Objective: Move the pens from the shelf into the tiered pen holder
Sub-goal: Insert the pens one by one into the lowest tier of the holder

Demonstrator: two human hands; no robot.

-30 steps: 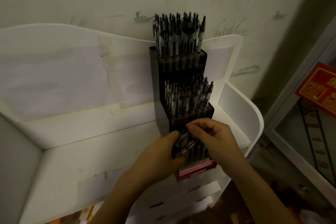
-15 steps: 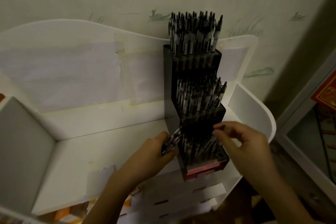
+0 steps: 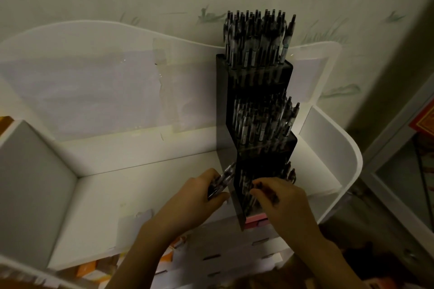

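A black tiered pen holder (image 3: 258, 82) stands at the right end of a white shelf (image 3: 141, 190). Its top and middle tiers are packed with several dark pens (image 3: 256, 37). My left hand (image 3: 199, 197) grips a small bunch of pens (image 3: 223, 179) just left of the holder's lowest tier. My right hand (image 3: 279, 202) is over the lowest tier, its fingers curled on pens standing there. The lowest tier is partly hidden by my right hand.
The shelf has a white divider (image 3: 30, 183) on the left and a curved side wall (image 3: 333, 148) on the right. A pink block (image 3: 254, 219) sits under the holder's front. Orange boxes (image 3: 91, 267) lie on a lower level. A wall stands behind.
My right hand has dropped from above the lowest tier down onto its pens. My left hand keeps its bunch beside the holder. The view has shifted slightly.
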